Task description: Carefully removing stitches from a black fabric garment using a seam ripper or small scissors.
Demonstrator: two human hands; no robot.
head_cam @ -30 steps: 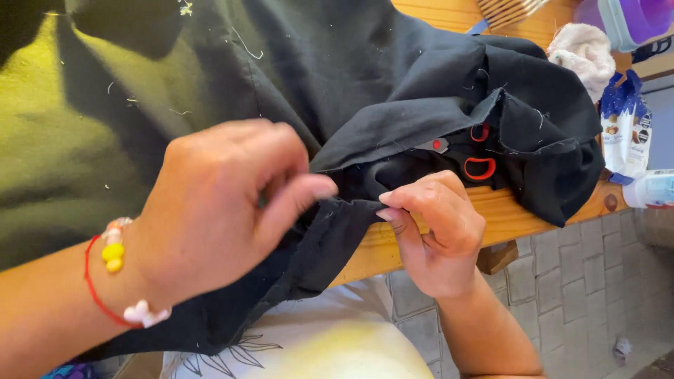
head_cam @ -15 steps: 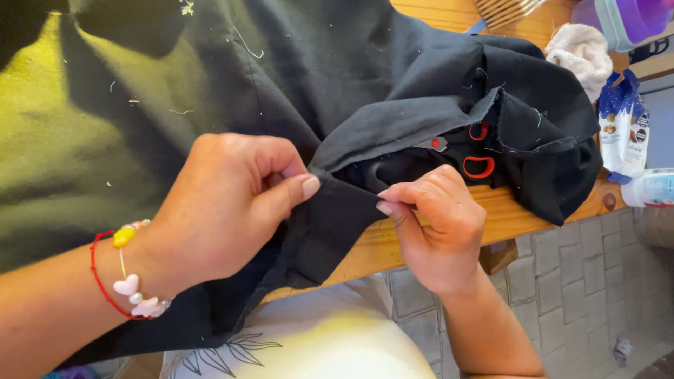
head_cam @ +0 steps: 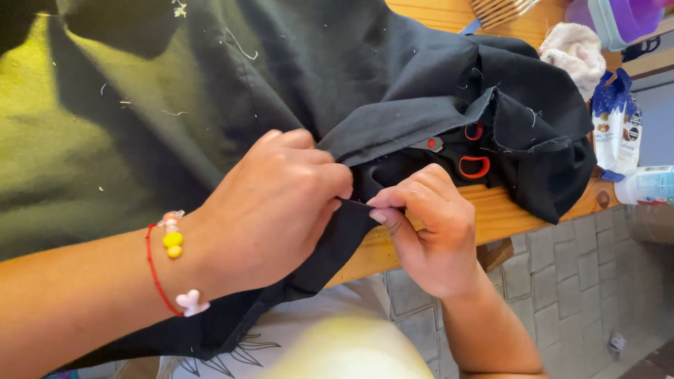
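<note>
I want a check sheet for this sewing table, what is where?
Surface: wooden table, mostly covered by cloth.
Job's things: black fabric spread out and bunched at the right, flecked with thread bits; its edge is pinched between both hands.
Clutter: red-handled scissors half buried in the folds; white cloth; purple container; blue-and-white pouch.
Grips: left hand with a red bead bracelet; right hand, fingertips closed on the edge.
Cables: nothing seen.
Surroundings: grey paved floor.
</note>
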